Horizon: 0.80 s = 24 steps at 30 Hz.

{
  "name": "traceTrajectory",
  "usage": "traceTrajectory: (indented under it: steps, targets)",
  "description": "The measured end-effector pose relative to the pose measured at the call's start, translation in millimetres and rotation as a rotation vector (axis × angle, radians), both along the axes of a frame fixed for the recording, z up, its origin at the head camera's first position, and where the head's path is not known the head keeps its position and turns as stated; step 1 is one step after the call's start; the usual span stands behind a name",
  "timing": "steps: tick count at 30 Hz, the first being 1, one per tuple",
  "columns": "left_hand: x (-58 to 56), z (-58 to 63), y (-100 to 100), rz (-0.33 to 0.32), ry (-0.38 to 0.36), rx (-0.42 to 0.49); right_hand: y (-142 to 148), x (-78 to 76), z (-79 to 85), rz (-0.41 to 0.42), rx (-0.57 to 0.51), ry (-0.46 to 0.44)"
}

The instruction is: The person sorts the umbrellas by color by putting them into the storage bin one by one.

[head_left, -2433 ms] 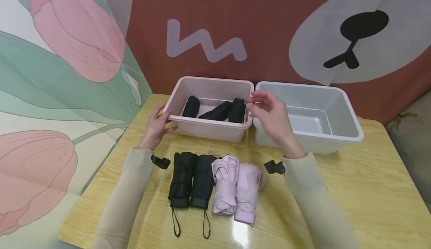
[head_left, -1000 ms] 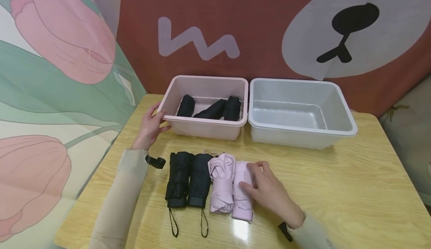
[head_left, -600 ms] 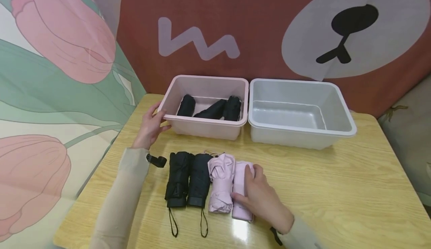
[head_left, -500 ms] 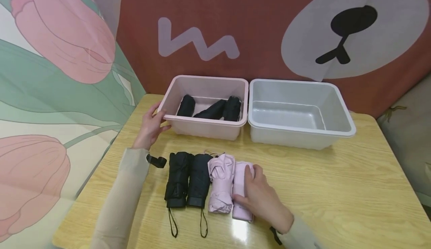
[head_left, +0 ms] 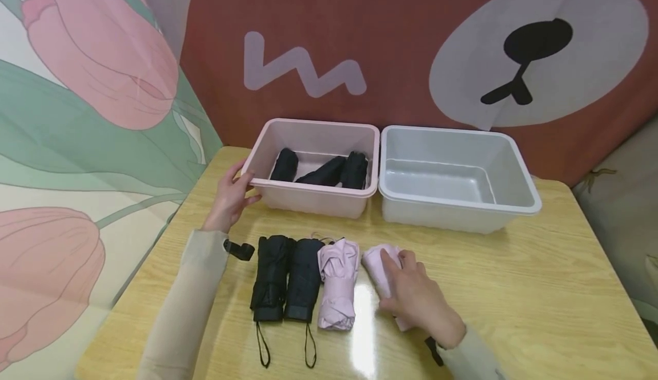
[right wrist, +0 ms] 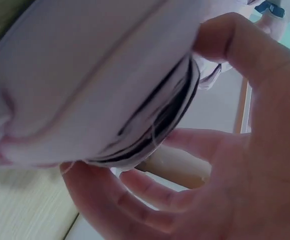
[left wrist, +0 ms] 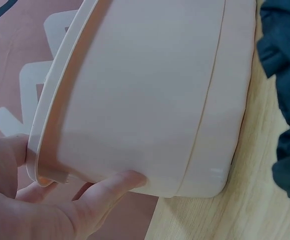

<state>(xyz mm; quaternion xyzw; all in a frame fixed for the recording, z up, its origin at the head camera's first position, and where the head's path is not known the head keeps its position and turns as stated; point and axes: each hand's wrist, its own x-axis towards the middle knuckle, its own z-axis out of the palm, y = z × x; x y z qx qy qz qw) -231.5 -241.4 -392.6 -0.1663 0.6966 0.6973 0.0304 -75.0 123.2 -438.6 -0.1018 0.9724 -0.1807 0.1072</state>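
Note:
My right hand [head_left: 418, 294] grips a pink folding umbrella [head_left: 379, 266], thumb on one side and fingers on the other. In the right wrist view this umbrella [right wrist: 95, 75] fills the upper left, its fabric folds by the fingers. Part of it is hidden under the hand in the head view. My left hand [head_left: 228, 197] holds the front left corner of a pink bin [head_left: 313, 200]; the left wrist view has the thumb against the bin's outer wall [left wrist: 135, 100]. Beside the gripped umbrella lie another pink umbrella [head_left: 338, 286] and two black umbrellas, one [head_left: 269, 277] left of the other [head_left: 303, 280].
Several black umbrellas [head_left: 329, 171] lie inside the pink bin. A light grey bin [head_left: 452, 211] with a bare floor stands right beside it. Both bins are at the back of the wooden table [head_left: 514, 288], against a printed cloth wall [head_left: 401, 54].
The right hand came down from the bins to the rightmost pink umbrella and took hold of it. That umbrella has shifted right, tilted, and apart from the other pink one. The left hand stays at the bin.

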Motion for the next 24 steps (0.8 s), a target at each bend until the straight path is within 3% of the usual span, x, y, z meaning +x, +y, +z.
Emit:
traceTrajectory:
  steps: [11,20,24]
  targets:
    - [0.0,1.5,-0.3,0.003,-0.017,-0.003,-3.0,-4.5,-2.9,-0.021,-0.008,0.012]
    - [-0.4,1.1,0.0,0.003,-0.001,-0.011,6.0,-8.2,-1.8,-0.050,-0.061,-0.075]
    - [-0.8,0.5,-0.5,0.005,-0.002,-0.007,11.8,-11.0,-1.9,-0.074,-0.146,-0.114]
